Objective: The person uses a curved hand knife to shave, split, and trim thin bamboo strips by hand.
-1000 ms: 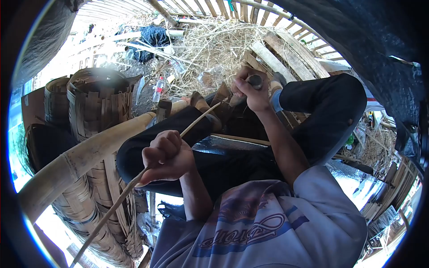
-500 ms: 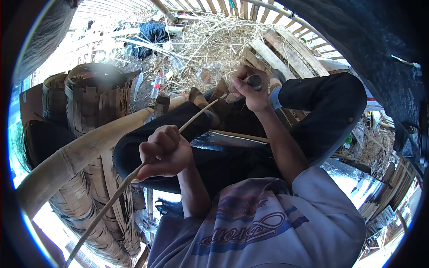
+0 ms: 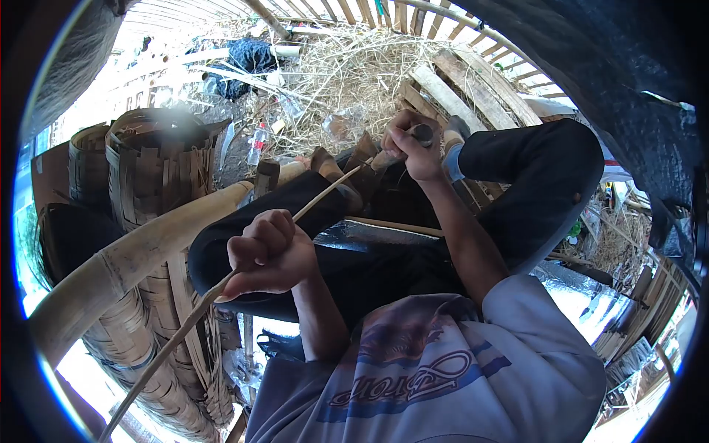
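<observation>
My left hand (image 3: 267,251) is closed around a long, thin bamboo strip (image 3: 159,362). The strip slants from the lower left edge, through the fist, up to a pale tip between my feet. In my right hand (image 3: 413,144) is a wooden-handled knife (image 3: 422,134), gripped with the round butt of its handle facing me. Its front end points toward the strip's tip and lies very close to it; whether they touch I cannot tell. The blade is hard to make out against the dark background.
A thick bamboo pole (image 3: 140,244) runs beside my left leg. Woven bamboo baskets (image 3: 159,166) stand to the left. Ahead are straw (image 3: 354,66), a plastic bottle (image 3: 257,144) and wooden planks (image 3: 473,88). A dark sheet (image 3: 613,66) hangs at the upper right.
My right hand has moved very slightly, with the knife's front end now nearer the strip's tip. The left hand and strip have shifted a little down and left.
</observation>
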Action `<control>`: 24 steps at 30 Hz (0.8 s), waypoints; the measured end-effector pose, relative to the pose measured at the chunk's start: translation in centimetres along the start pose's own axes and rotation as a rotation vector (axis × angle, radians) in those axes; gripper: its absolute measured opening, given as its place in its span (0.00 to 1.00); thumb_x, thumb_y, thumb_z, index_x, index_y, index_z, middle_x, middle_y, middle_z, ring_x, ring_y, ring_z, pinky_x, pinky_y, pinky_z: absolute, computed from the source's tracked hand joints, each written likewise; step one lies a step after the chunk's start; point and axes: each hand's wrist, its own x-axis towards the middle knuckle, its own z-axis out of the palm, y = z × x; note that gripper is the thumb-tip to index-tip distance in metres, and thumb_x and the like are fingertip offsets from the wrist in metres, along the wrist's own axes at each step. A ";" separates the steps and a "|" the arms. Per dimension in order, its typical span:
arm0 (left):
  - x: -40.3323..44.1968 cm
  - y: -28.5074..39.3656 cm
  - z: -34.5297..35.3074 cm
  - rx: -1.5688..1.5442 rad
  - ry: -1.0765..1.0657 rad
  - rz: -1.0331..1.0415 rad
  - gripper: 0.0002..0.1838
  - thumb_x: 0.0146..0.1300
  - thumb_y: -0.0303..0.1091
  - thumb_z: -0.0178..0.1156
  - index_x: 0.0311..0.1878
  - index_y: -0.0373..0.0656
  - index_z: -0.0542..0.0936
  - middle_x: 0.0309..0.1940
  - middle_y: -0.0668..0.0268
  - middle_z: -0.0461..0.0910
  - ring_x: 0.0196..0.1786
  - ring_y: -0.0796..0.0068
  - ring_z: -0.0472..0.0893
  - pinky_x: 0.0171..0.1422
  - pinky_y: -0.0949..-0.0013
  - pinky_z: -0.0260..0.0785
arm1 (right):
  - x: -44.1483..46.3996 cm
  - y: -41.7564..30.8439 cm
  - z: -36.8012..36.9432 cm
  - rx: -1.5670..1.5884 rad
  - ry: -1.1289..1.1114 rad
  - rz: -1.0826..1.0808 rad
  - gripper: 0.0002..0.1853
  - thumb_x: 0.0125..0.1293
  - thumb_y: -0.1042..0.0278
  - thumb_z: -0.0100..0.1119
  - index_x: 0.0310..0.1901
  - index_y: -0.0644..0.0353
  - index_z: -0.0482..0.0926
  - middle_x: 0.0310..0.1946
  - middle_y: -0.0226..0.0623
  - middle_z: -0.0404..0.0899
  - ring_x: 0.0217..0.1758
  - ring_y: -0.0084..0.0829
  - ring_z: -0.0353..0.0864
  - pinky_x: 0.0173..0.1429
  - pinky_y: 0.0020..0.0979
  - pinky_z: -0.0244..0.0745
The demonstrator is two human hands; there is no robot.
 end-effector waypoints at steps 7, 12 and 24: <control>0.3 0.0 -0.1 0.037 0.015 0.005 0.33 0.60 0.73 0.32 0.20 0.50 0.52 0.08 0.77 0.47 0.14 0.87 0.41 0.17 0.76 0.32 | 0.6 -2.5 1.3 0.050 -0.022 -0.001 0.09 0.61 0.74 0.56 0.24 0.63 0.73 0.14 0.28 0.69 0.17 0.16 0.64 0.22 0.21 0.58; 0.2 -0.2 0.4 0.017 0.017 0.009 0.33 0.60 0.73 0.32 0.20 0.50 0.52 0.08 0.77 0.47 0.14 0.87 0.41 0.16 0.77 0.32 | -0.7 2.5 -0.7 -0.406 -0.103 0.065 0.05 0.60 0.77 0.55 0.26 0.63 0.72 0.16 0.27 0.68 0.20 0.13 0.64 0.23 0.20 0.57; 0.0 -0.1 0.1 0.253 0.172 0.010 0.33 0.60 0.73 0.32 0.21 0.50 0.52 0.10 0.76 0.47 0.16 0.86 0.41 0.19 0.77 0.32 | -0.8 1.4 -0.4 -0.099 0.077 -0.033 0.07 0.61 0.73 0.57 0.27 0.64 0.73 0.16 0.31 0.71 0.18 0.16 0.66 0.24 0.21 0.60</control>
